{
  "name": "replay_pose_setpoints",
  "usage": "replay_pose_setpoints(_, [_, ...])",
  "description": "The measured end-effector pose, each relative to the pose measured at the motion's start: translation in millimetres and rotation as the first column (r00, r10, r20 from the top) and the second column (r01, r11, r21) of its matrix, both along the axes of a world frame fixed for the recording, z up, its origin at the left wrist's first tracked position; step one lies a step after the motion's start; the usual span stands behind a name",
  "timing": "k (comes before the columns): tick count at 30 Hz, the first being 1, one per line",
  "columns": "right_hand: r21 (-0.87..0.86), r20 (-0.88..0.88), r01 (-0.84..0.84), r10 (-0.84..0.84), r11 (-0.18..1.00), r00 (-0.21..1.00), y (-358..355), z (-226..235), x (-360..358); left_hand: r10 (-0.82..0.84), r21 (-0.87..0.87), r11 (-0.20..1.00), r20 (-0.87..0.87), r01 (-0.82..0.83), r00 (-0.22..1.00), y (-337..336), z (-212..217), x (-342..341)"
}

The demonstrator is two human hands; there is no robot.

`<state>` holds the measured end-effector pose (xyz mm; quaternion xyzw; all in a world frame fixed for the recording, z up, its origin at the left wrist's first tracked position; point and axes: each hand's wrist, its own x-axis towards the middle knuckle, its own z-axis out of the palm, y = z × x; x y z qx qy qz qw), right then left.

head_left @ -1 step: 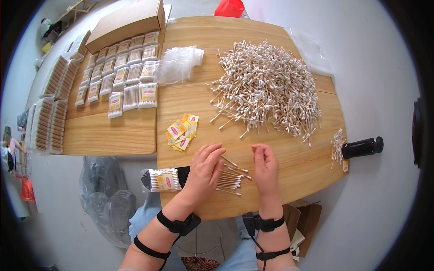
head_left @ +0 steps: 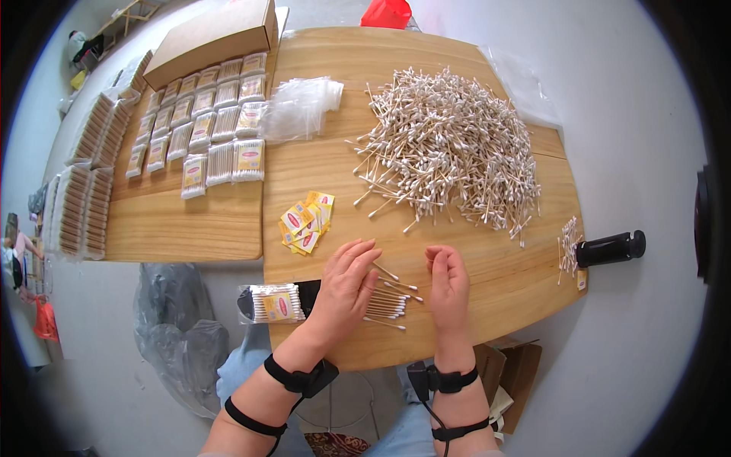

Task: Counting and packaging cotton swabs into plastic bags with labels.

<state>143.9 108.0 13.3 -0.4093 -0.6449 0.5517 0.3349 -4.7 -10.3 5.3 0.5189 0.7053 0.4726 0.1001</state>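
**A:** What do we see at the near edge of the wooden worktop [head_left: 487,305]?

**B:** We see both hands over a small bundle of cotton swabs [head_left: 387,303], laid roughly parallel, close to the near edge and about midway along it. The left hand [head_left: 346,286] lies palm down with its fingers stretched out and loosely spread, touching the left end of the bundle and clasping nothing. The right hand [head_left: 449,282] rests just right of the bundle, fingers curled inward; whether it pinches a swab we cannot tell.

**A:** And around the hands?

**B:** Just left of the left hand, a filled clear packet of swabs [head_left: 272,303] lies at the near left corner, overhanging the edge. Beyond the hands, toward the left side, sits a little heap of yellow-and-red labels [head_left: 306,221]. A large loose heap of swabs [head_left: 449,148] covers the far right part of the worktop, well apart from the bundle. A stack of empty clear bags [head_left: 298,108] lies near the far left edge.

**A:** Beyond this worktop?

**B:** On the adjoining board [head_left: 183,225] to the left we note rows of filled packets [head_left: 205,126] and a cardboard box [head_left: 213,38]. A black cylinder [head_left: 609,247] projects from the right edge.
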Motion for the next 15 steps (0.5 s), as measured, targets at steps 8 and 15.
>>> replay_pose_setpoints(8, [-0.086,-0.123,-0.098,0.087,0.991,0.989,-33,5,-1,-0.104,-0.047,0.993,0.15,0.112,0.983,-2,1,9])
replay_pose_setpoints(15, [-0.138,-0.311,-0.192,0.141,0.972,0.94,-30,-13,-10,-0.202,-0.038,0.975,0.241,0.218,0.949,-4,1,12])
